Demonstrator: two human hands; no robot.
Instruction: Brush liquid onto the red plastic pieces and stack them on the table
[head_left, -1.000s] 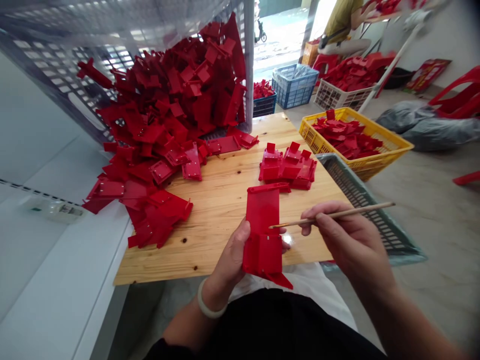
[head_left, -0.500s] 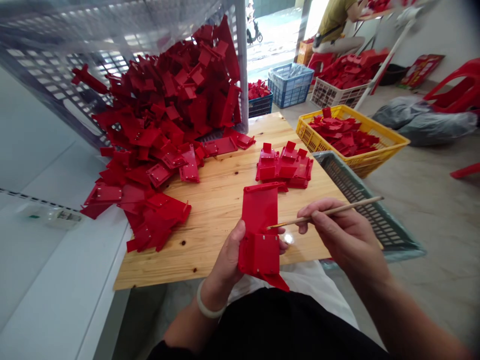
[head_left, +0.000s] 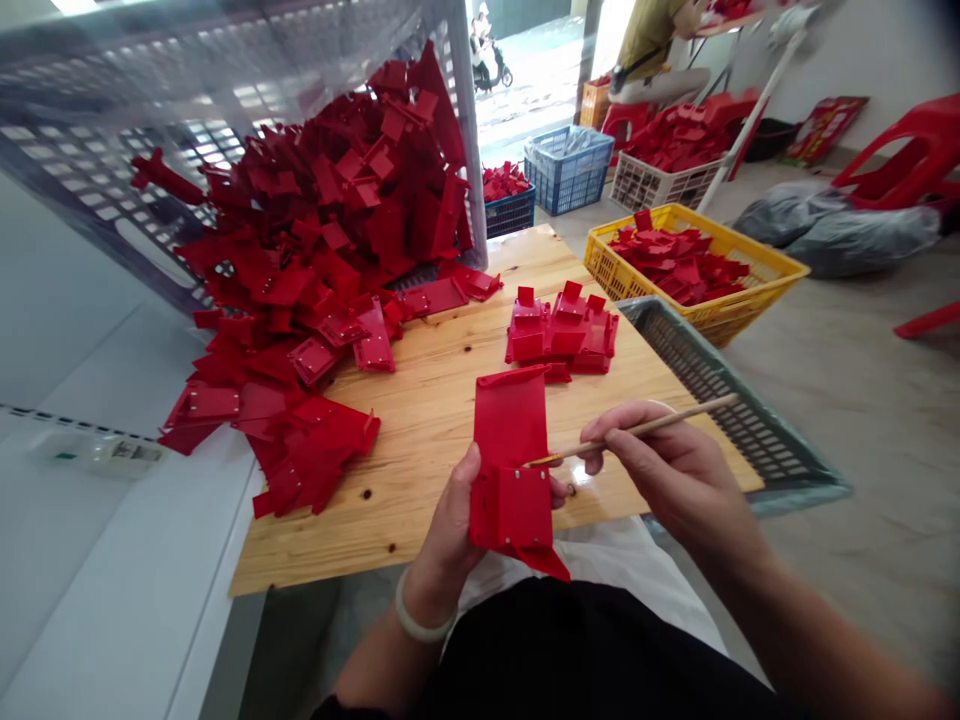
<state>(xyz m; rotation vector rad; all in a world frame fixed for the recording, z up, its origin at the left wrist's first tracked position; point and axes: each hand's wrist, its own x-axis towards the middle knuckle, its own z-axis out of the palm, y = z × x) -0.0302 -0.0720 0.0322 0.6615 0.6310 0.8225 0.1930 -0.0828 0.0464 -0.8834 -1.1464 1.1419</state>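
My left hand (head_left: 456, 510) is closed round the lower part of a red plastic piece (head_left: 514, 425), its thumb along the left edge and fingertips showing at the right. The piece has a raised square block with small silvery dots at its corners. Between the thumb and fingers of my right hand (head_left: 667, 460) is a thin wooden brush (head_left: 652, 425). The brush tip rests at or just over the upper edge of the block; actual contact cannot be made out. Several red pieces (head_left: 564, 330) stand grouped on the wooden table (head_left: 435, 400) beyond the held piece.
A tipped grey crate (head_left: 469, 130) spills a big heap of red parts (head_left: 337, 200) over the table's left side. At the right are a green crate (head_left: 750, 440) and a yellow crate (head_left: 772, 270) with red parts. Farther back, a person (head_left: 652, 40) sits beside more crates.
The brush tip has moved slightly down, closer to the block's upper edge. The whole view has shifted a little, and the scooter outside has moved.
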